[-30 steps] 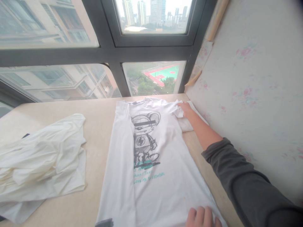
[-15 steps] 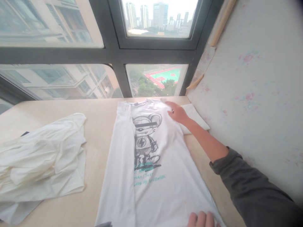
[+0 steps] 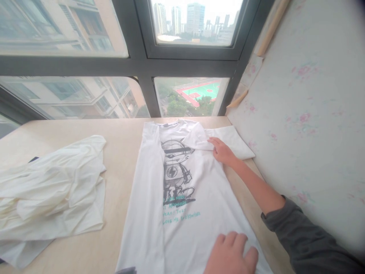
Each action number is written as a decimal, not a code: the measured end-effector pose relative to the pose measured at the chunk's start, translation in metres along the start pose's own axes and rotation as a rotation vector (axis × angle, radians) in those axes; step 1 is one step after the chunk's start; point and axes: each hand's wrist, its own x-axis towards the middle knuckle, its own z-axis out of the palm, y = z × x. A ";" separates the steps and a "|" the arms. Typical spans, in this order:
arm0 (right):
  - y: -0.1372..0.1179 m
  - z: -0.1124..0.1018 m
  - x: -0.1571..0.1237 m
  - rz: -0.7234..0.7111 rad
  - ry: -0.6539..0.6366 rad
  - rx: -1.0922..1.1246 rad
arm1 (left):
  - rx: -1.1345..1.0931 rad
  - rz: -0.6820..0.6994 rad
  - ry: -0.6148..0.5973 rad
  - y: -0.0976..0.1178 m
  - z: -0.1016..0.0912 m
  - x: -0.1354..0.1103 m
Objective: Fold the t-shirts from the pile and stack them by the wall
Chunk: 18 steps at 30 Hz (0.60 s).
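Note:
A white T-shirt (image 3: 188,228) lies lengthwise in front of me, with a sketched bear and green lettering on its front. Its left side is folded inward in a long strip that covers part of the print. At the upper right, a flap of the shirt is turned over the bear's ear. My right hand (image 3: 224,151) reaches in from the right, with its fingers closed at the edge of this flap. My left hand (image 3: 232,253) is low over the lower right of the shirt, palm down, fingers bent and slightly apart, with nothing seen in it.
A crumpled cream cloth (image 3: 57,190) lies to the left on the pale wooden surface (image 3: 114,152). Dark window frames (image 3: 142,68) stand behind the surface. A floral-papered wall (image 3: 308,114) bounds the right side. A white sleeve-like piece (image 3: 234,139) extends toward that wall.
My right hand has moved down and slightly right from the shoulder, and a flap of shirt now lies folded over the bear's ear. My left hand has come further up into view.

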 end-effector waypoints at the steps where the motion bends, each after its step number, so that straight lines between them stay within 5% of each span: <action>1: 0.000 0.001 -0.001 0.034 0.034 0.041 | -0.042 -0.023 -0.071 -0.019 -0.028 0.009; 4: -0.001 0.006 -0.003 0.152 0.136 0.091 | -0.108 -0.208 -0.178 -0.089 -0.096 0.053; 6: -0.001 0.010 -0.005 0.206 0.191 0.087 | -0.120 -0.352 -0.163 -0.143 -0.116 0.096; 12: 0.000 0.022 -0.012 0.246 0.300 0.075 | -0.060 -0.634 -0.040 -0.288 -0.084 0.220; 18: -0.001 0.023 -0.014 0.130 0.397 0.061 | -0.129 -0.723 -0.028 -0.348 -0.053 0.290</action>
